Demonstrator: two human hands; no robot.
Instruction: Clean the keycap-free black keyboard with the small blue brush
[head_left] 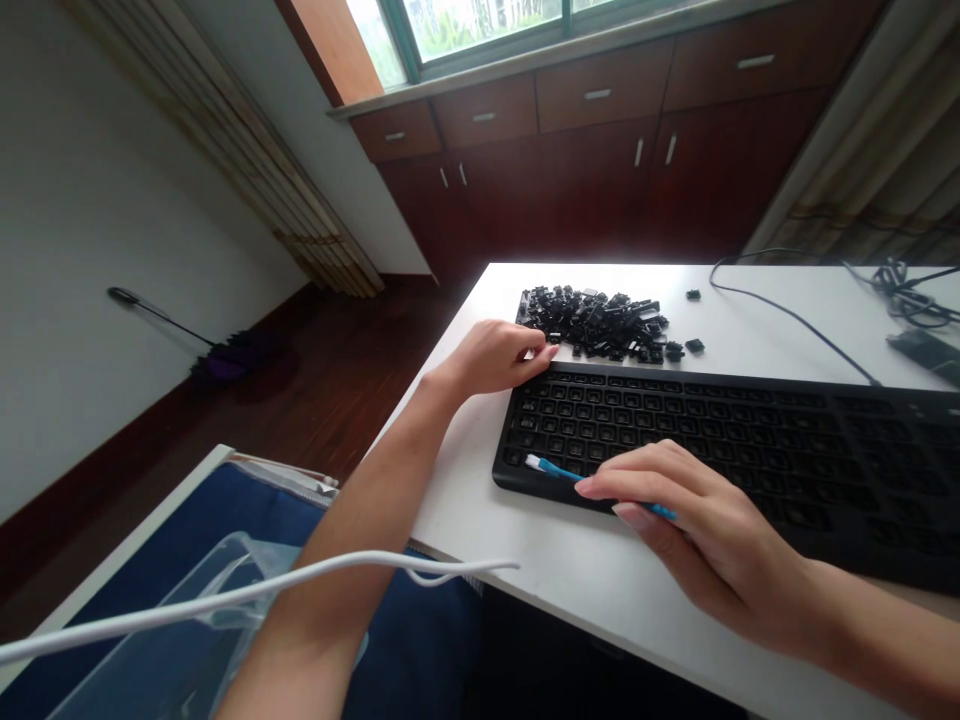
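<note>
Keyboard (675, 440), black, lies on white desk (600, 580), long axis running left-right. Its rows look stripped of caps; the loose keycaps (592, 322) sit heaped just beyond its far edge, 2 strays off to the right. Right hand (697, 530) pinches blue toothbrush (559, 469) between thumb and fingers, white bristles (534, 462) touching the keyboard's near-left corner, handle running right and slightly near. Left hand (487, 358) rests empty on the far edge, fingers loosely together. Any dirt left on the deck: too small to tell.
</note>
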